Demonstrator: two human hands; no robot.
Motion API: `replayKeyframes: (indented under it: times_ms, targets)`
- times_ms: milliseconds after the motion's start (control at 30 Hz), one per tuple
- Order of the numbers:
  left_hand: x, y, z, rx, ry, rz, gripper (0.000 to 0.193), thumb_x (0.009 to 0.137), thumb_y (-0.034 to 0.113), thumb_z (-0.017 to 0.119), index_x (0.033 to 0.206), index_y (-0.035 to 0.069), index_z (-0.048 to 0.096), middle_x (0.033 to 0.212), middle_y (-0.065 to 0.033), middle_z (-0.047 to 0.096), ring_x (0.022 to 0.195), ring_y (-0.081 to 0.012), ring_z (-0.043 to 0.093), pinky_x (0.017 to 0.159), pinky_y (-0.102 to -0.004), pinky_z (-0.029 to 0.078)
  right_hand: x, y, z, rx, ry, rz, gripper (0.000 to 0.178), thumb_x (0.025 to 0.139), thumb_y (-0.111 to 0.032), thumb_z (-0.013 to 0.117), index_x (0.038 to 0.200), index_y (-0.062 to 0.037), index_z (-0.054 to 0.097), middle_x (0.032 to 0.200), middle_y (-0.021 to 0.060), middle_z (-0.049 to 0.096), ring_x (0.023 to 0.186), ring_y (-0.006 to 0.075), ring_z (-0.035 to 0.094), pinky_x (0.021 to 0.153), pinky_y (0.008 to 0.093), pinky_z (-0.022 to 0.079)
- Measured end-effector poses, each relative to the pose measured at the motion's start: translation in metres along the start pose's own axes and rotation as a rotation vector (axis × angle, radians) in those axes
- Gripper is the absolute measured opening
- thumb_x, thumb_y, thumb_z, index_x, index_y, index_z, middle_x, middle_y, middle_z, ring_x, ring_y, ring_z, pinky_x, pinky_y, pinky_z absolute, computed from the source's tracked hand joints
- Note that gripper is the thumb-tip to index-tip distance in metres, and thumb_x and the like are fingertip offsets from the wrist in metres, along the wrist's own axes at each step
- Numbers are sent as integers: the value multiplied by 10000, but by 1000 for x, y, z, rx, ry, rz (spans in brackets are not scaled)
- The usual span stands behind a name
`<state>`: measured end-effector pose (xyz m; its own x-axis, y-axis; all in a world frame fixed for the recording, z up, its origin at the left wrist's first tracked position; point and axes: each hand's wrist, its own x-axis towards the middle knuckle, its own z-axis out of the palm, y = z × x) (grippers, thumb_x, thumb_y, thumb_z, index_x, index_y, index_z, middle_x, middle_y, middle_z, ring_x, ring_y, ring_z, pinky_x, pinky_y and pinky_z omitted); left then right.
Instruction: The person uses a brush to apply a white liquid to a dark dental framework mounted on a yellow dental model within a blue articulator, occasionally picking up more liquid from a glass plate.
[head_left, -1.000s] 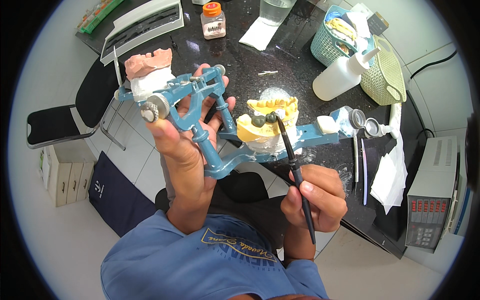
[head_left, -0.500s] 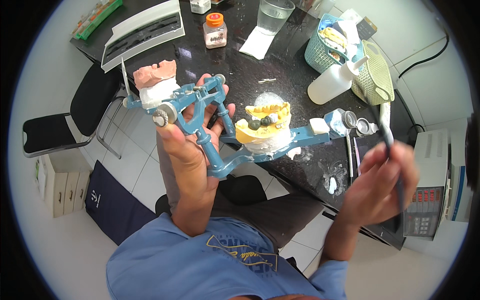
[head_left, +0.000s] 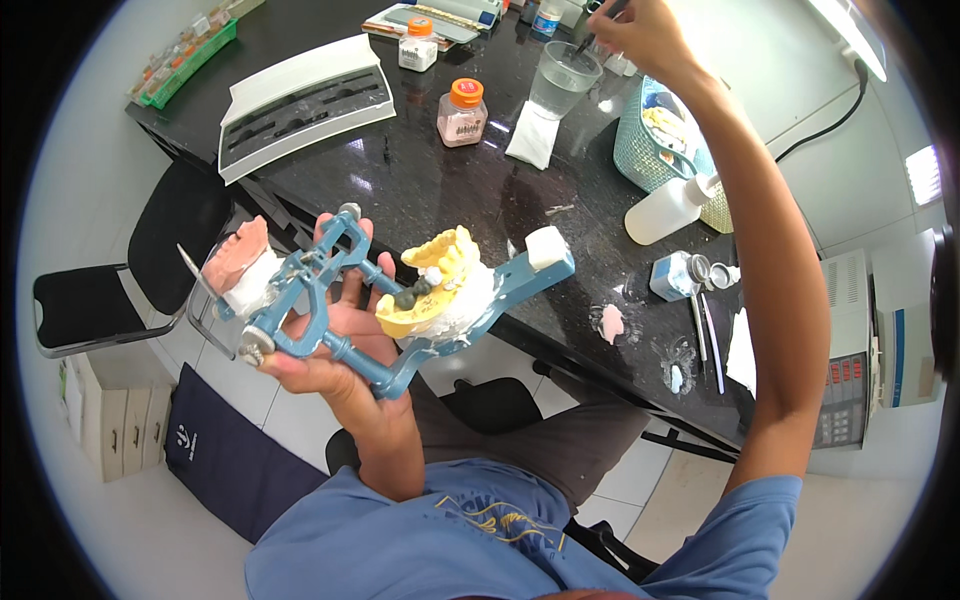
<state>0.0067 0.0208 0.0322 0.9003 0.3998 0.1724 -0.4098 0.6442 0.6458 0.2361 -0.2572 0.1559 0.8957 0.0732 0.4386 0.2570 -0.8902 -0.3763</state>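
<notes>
My left hand [head_left: 350, 345] is closed round the frame of a blue dental articulator [head_left: 345, 352], lifted off the table at its front edge. The articulator is swung open. White plaster fixes a yellow jaw model [head_left: 400, 318] to one arm, with several dark grey teeth and a pale one on it. A pink jaw model [head_left: 238, 258] sits on white plaster on the other arm. Far off, my right hand [head_left: 640, 35] pinches a slim dark tool [head_left: 587, 42], whose lower end is at the mouth of a glass of water [head_left: 563, 80]. Its tip is hard to make out.
A folded white tissue [head_left: 534, 135] lies by the glass. Nearby stand an orange-capped jar [head_left: 462, 113], a white squeeze bottle [head_left: 663, 212] and a blue basket [head_left: 640, 140]. An open case [head_left: 310, 110] lies at left. Two thin sticks [head_left: 713, 340] rest at right, under my forearm.
My right hand has moved from the lower right up to the glass, carrying the slim dark tool. My left hand has brought the articulator left and tilted it, its free end higher.
</notes>
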Motion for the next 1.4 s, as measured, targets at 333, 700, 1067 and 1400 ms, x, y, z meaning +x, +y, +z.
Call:
replayKeyframes:
  times_ms: [333, 700, 1067, 1400]
  targets:
    - [5, -12, -5, -49, 90, -74, 960, 773, 767, 438, 1457, 143, 183, 1401, -247, 361, 1234, -416, 450, 954, -482, 470, -49, -14, -13, 120, 4, 95, 211, 846, -204, 647, 948, -23, 684, 798, 63, 688, 724, 89, 620, 626, 228, 489]
    - [2, -18, 4, 26, 55, -88, 951, 791, 765, 397, 1450, 110, 196, 1392, -210, 382, 1208, -366, 475, 950, -470, 462, -159, -27, 33, 151, 25, 285, 132, 776, -144, 690, 816, -21, 668, 729, 103, 694, 665, 159, 659, 621, 276, 507]
    - [-2, -26, 7, 124, 91, -138, 1037, 701, 817, 490, 1408, 95, 256, 1392, -165, 411, 1233, -341, 460, 988, -490, 415, -272, -82, -3, 594, 418, -127, 179, 894, -112, 591, 1021, 6, 549, 821, 136, 601, 615, 146, 582, 539, 221, 474]
    - [1, -29, 3, 213, 72, -92, 1000, 679, 826, 513, 1345, 94, 371, 1415, -174, 397, 1239, -394, 451, 960, -529, 424, -295, -90, 39, 718, 458, -257, 243, 756, -42, 707, 949, -35, 559, 770, 105, 611, 611, 209, 629, 529, 278, 505]
